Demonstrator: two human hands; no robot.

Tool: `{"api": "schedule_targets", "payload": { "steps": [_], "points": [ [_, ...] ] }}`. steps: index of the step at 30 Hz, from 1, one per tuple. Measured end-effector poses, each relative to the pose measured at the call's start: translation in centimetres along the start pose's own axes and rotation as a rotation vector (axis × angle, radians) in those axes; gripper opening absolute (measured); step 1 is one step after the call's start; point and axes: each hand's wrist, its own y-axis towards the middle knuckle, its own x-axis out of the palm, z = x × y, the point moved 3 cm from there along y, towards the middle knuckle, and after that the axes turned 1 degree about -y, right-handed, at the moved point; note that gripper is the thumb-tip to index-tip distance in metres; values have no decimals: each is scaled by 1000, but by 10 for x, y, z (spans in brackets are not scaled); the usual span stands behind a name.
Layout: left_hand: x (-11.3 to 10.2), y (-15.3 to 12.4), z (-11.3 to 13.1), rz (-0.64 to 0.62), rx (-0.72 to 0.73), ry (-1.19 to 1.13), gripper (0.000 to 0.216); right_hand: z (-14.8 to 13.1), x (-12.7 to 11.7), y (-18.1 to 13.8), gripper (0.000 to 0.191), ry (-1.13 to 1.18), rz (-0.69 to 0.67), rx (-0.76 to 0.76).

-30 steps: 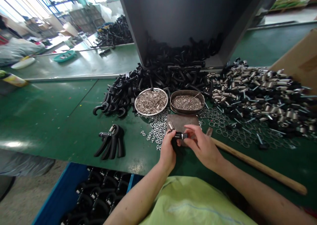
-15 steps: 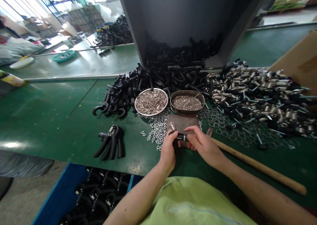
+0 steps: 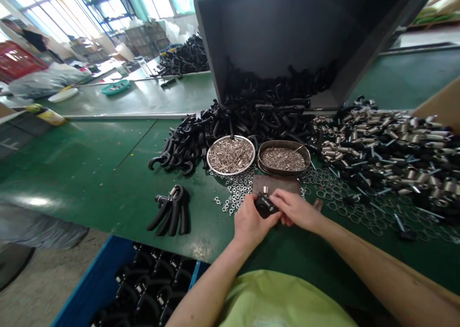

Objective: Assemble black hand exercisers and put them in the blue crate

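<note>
A black hand grip strengthener [image 3: 265, 205] with a metal spring on top is held between both hands at the front of the green table. My left hand [image 3: 251, 221] is wrapped round its near left side. My right hand [image 3: 296, 211] pinches its right side; fingertips are partly hidden. Just beyond lies a flat metal plate [image 3: 276, 184]. Small nuts [image 3: 239, 192] are scattered left of it. A round dish of pins [image 3: 231, 155] and an oval tin of small metal parts [image 3: 282, 159] stand behind. Several finished-looking grip strengtheners [image 3: 171, 212] lie to the left.
A large grey bin [image 3: 287, 34] tips black handles [image 3: 247, 118] onto the table. At right are a heap of springs and knobs [image 3: 391, 149] and loose metal rings [image 3: 345, 200]. A blue crate [image 3: 82, 288] of grip strengtheners stands below left. A hammer's end [image 3: 318, 204] shows beside my right wrist.
The grip strengthener has turned in my hands, its spring now pointing up. My right hand has closed in on it. The view has shifted left, and my right forearm now covers the wooden hammer handle.
</note>
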Motion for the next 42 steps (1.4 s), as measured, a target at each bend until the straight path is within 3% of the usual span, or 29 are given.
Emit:
{"api": "schedule_targets", "payload": {
  "steps": [3,6,10,15,22,29,33,36,42],
  "points": [
    [5,5,-1,-90,162,273,53,-27,-19,36,16,-478,229,-322],
    [9,5,4,-107,314,475,51,-57,-16,80,20,-793,308,-534],
    [11,4,5,-99,366,535,55,-79,-1,129,23,-939,237,-590],
    [12,5,1,-108,386,528,56,-82,4,147,20,-932,209,-553],
    [11,8,2,-125,398,528,53,-76,-7,132,18,-776,301,-496],
    [9,9,1,-143,399,504,54,-35,-36,53,12,-411,271,-444],
    [8,11,2,-171,406,491,54,-7,-37,19,14,-453,306,-468],
    [7,11,3,-191,397,491,51,4,-29,14,18,-525,231,-494],
    [8,12,3,-194,405,491,50,-4,-14,18,21,-778,152,-541]
  ]
}}
